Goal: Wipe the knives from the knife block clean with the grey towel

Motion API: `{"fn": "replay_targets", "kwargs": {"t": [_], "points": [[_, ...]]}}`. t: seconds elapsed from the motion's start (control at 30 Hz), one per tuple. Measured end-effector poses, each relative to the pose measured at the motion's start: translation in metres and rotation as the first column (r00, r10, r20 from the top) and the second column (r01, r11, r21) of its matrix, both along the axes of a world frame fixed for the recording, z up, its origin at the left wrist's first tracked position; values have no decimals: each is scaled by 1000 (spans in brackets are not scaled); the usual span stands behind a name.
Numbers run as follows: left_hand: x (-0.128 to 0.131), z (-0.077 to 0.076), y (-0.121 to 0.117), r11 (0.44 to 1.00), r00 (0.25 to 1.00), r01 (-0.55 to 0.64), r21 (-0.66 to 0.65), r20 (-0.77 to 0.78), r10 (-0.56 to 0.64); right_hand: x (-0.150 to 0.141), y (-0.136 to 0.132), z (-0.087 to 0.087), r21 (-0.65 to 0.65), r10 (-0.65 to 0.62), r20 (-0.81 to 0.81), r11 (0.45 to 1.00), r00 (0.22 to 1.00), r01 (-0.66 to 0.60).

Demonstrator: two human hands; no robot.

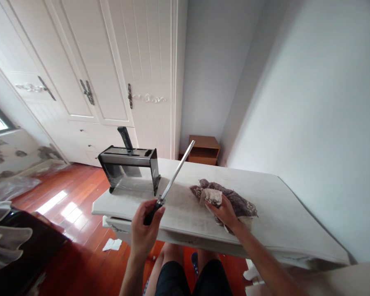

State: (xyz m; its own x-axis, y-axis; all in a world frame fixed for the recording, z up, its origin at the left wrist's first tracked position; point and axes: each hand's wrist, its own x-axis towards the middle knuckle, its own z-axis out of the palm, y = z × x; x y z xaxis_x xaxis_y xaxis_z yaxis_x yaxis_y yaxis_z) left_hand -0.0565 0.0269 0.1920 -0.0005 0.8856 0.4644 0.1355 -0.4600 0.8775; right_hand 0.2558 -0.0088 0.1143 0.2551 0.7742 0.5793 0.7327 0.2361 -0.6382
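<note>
My left hand (146, 222) is closed round the black handle of a honing steel (177, 170), whose metal rod slants up and to the right above the table. At the table's middle, my right hand (224, 211) grips a light, bunched part of a cloth (237, 200). The rest of that cloth, brown-purple with a pale pattern, lies crumpled on the tabletop beneath and beyond the hand. To the left of the rod stands a knife block (129, 154) with a dark frame and clear sides. A knife (125, 137) sits in it, black handle up.
The white table (283, 218) stretches rightward to the wall. Behind it are a white wardrobe (148, 49) and a small brown cabinet (205, 144). A white paper scrap (112, 244) lies on the red wooden floor. A dark piece of furniture (21, 255) with pale fabric stands at left.
</note>
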Motion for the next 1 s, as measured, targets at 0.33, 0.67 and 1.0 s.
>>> {"fn": "replay_targets", "kwargs": {"t": [0.33, 0.67, 1.0], "points": [[-145, 101, 76, 519, 705, -381, 765, -122, 699, 4, 0, -8, -42, -52, 105, 998, 993, 56], [-190, 218, 111, 653, 666, -253, 714, -361, 653, 10, 1, -17, -61, -33, 24, 998, 999, 35], [-210, 272, 123, 735, 289, -12, 678, -701, 652, 30, 8, -46, -131, -46, -72, 991, 996, 37]]}}
